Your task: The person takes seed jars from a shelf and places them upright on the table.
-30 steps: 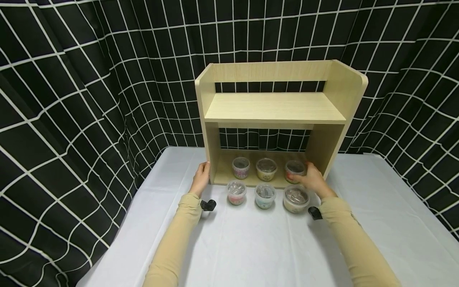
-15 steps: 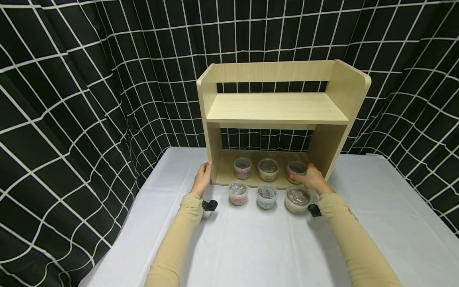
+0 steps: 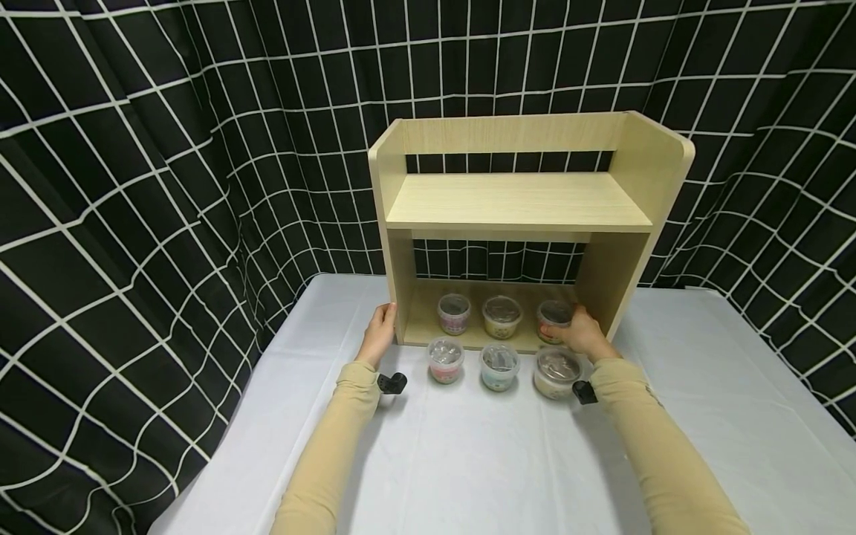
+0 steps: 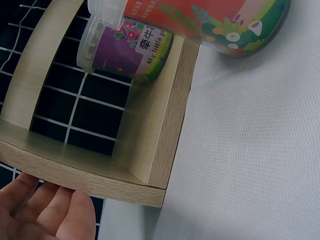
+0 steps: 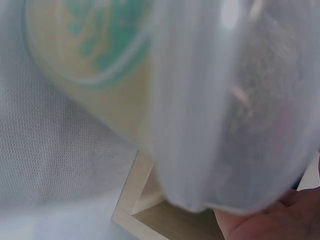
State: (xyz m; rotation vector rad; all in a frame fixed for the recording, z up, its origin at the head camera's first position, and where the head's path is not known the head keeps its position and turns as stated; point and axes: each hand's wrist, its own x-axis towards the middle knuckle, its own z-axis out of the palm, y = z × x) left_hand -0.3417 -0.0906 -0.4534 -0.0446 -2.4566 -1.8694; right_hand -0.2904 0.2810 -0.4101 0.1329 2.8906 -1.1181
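Note:
A pale wooden shelf (image 3: 518,200) stands on the table. My left hand (image 3: 378,332) rests against the outside of its left panel; the left wrist view shows the fingertips (image 4: 80,212) at that board. On the shelf's lower floor my right hand (image 3: 585,336) grips a small lidded tub with a red label (image 3: 552,310), thumb across its front. Left of it stand a yellow tub (image 3: 501,319) and a purple tub (image 3: 454,318). In the right wrist view a blurred cream tub (image 5: 105,95) hides most of the right hand (image 5: 277,220) and what it holds.
In front of the shelf, on the white tablecloth (image 3: 468,461), sit three more lidded tubs: a pink one (image 3: 445,364), a light blue one (image 3: 498,371) and the wider cream one (image 3: 557,377), close to the right wrist. Black curtain with a white grid (image 3: 267,186) surrounds the table.
The whole scene has slid slightly rightward in the head view. Both hands keep their places at the panel and the red-labelled tub.

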